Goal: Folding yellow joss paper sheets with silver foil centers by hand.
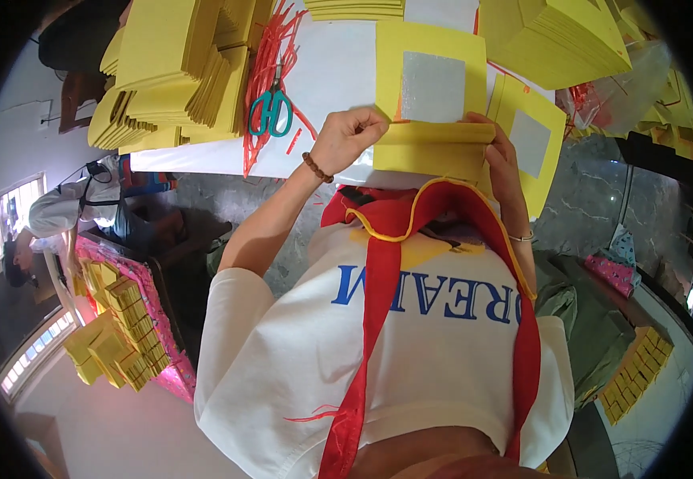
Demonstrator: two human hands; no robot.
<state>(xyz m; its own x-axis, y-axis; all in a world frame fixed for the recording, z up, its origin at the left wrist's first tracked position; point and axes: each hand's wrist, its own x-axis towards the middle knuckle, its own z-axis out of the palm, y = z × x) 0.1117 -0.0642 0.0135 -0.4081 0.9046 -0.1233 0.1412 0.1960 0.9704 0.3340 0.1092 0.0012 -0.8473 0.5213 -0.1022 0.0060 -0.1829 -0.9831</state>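
Note:
A yellow paper sheet with a silvery grey rectangle on it lies at the table's near edge. Its near part is folded over into a raised strip across the width. With a beaded bracelet at the wrist, my left hand is closed in a pinch at the strip's left end. Around the right end curl the fingers of my right hand, partly hidden behind the paper. A second yellow sheet with a grey rectangle lies beside and partly under my right hand.
Teal-handled scissors rest on red strips at the left. Stacks of yellow paper stand at far left, another stack at far right. A clear plastic bag lies beyond. A person works by a pink-covered table.

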